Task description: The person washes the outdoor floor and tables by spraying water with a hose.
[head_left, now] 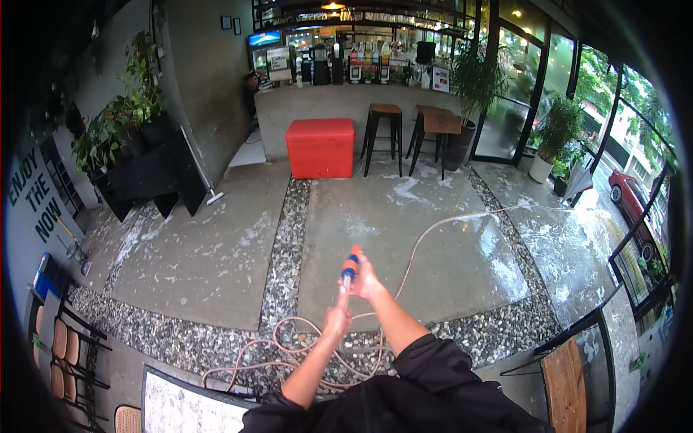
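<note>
Both arms reach forward over the wet concrete floor (346, 202), holding an orange and blue hose nozzle (351, 264) that points away from me. My right hand (365, 280) is closed around the nozzle's right side, close behind its orange tip. Lower down, my left hand (337, 317) grips the rear of the nozzle, where a pale section shows between the hands. A pinkish hose (413, 252) lies in loops below my arms and runs off to the right. Faint whitish mist hangs just beyond the tip. White foam patches (406, 190) dot the floor.
Ahead stand a red cooler box (320, 148), bar stools (383, 138) and a concrete counter (271, 108). Pebble strips (285, 267) divide the floor. A black planter (151, 177) and a long-handled floor tool (196, 162) are left; a wooden table (564, 386) is near right.
</note>
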`<state>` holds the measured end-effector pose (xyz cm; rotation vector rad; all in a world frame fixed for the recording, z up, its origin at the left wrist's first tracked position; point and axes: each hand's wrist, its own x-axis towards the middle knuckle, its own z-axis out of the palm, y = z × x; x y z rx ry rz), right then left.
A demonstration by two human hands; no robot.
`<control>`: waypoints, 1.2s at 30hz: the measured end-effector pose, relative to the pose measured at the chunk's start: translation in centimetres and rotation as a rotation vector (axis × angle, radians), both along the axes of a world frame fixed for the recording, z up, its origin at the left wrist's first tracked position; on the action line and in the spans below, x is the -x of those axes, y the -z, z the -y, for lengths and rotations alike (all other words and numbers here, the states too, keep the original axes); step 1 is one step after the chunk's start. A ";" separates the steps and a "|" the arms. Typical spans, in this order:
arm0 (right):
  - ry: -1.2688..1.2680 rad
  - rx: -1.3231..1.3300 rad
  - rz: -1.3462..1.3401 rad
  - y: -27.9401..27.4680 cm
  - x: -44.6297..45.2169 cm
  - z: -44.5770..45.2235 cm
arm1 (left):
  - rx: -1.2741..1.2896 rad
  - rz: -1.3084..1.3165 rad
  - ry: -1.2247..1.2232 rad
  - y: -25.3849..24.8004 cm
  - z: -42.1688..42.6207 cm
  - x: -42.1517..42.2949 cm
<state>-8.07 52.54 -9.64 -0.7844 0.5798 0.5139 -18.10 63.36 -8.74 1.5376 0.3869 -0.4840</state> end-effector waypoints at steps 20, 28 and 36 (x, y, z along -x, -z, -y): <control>0.349 0.020 0.006 16.2 -11.5 15.8 | -0.067 0.123 0.086 -5.0 0.1 3.6; 0.305 -0.028 -0.105 10.8 -7.2 8.4 | -0.026 -0.063 0.006 -1.3 1.1 -2.3; 0.096 -0.080 0.200 1.0 -1.7 3.7 | 0.470 0.004 -0.020 -0.1 2.3 -5.3</control>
